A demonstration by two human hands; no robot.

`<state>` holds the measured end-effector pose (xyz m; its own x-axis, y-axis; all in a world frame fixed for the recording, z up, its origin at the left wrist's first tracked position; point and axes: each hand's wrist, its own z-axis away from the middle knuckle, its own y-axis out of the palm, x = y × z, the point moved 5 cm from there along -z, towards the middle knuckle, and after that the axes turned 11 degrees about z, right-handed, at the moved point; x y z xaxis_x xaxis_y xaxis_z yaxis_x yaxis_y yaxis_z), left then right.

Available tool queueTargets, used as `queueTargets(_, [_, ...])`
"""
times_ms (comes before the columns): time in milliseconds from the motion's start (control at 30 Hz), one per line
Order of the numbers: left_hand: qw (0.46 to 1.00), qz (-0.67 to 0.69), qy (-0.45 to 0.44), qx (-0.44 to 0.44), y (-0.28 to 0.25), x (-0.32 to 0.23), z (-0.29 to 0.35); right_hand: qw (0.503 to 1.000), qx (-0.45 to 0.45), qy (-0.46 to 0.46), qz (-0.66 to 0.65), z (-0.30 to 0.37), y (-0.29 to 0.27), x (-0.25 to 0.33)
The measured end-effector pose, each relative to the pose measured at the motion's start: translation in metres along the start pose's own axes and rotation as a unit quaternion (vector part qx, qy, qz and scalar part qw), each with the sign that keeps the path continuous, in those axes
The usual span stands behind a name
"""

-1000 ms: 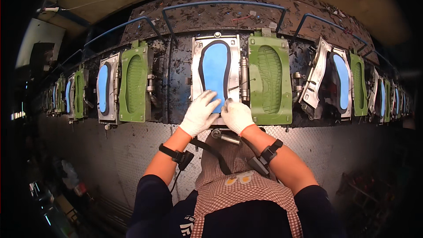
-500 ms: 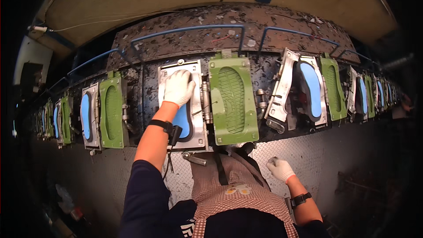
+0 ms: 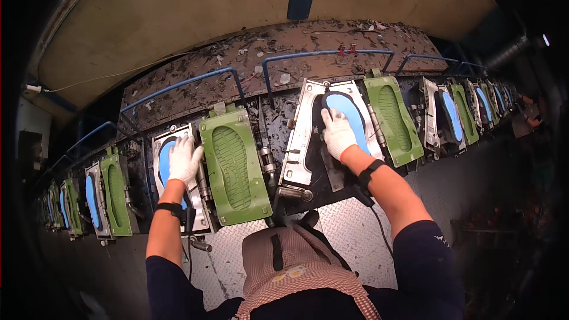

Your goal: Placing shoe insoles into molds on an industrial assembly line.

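Your left grip (image 3: pixel 184 159) is spread loosely, palm down, with its thumb held away from the fingers, and is closed around nothing you can see. Your right grip (image 3: pixel 339 133) is loose too, its fingers stretched out and a little parted; its thumb is hard to make out. Both wear white gloves.

Directly under your left grip lies a blue sole (image 3: pixel 165 162), partly covered by the glove. Under the fingers of your right grip, by its upper left edge, lies a second blue sole (image 3: pixel 354 117) with a black rim. You cannot tell how firmly either grip presses.

Around the sole under your left grip is a silver plate (image 3: pixel 198 201). Just left of your right grip, a silver frame (image 3: pixel 301 136) leans at a slant. Just right of your left grip lies a green mould (image 3: pixel 234 166) with a ribbed sole-shaped hollow; another green mould (image 3: pixel 394 121) lies right of your right grip. A black band (image 3: pixel 372 170) circles the forearm behind your right grip.

The dark counter (image 3: pixel 277 106) shows between your grips, littered with scraps. Farther out, similar moulds run off to both sides. Beyond your right grip stands a blue rail (image 3: pixel 326 53), and behind that spreads a brown board (image 3: pixel 237 62) strewn with scraps.
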<state>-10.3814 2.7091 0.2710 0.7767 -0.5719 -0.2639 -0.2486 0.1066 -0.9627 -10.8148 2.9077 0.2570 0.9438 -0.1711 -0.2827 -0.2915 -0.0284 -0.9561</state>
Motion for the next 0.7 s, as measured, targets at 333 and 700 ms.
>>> queueTargets(333, [0.89,0.386,-0.238,0.045,0.101,-0.253,0.069,0.975,0.135,-0.107,-0.14,-0.029,0.012,-0.036])
queueTargets(700, [0.836,0.401,-0.325,0.186,0.156,-0.411,0.092,0.944,-0.071,-0.098,-0.306,-0.019,-0.104,-0.093])
